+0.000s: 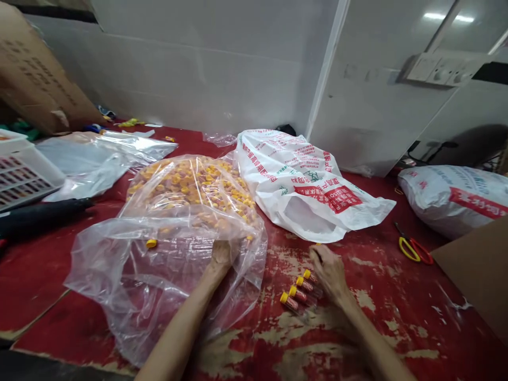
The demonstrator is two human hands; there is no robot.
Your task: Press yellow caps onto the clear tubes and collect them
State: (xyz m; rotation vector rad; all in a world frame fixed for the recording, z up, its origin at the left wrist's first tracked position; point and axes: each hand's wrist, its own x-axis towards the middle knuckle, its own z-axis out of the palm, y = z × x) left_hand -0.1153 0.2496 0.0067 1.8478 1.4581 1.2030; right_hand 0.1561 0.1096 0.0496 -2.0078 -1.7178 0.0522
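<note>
A large clear plastic bag (119, 286) lies on the chipped red surface (397, 312), holding a mass of small yellow caps (190, 185). My left hand (220, 254) is at the bag's opening, its fingers hidden under the plastic. One loose yellow cap (151, 243) sits on the plastic to the left of that hand. My right hand (329, 272) hangs just above and beside a row of several small yellow-capped tubes (297, 293). A speck of yellow shows at its fingertips, too small to tell what it is.
A white printed woven sack (305, 185) lies beyond the bag, and a fuller one (452, 198) lies at the right. Yellow-and-red-handled scissors (410, 248) rest near a cardboard sheet (476, 270). At the left are a white plastic crate (24, 174) and a black cylindrical object (39, 217).
</note>
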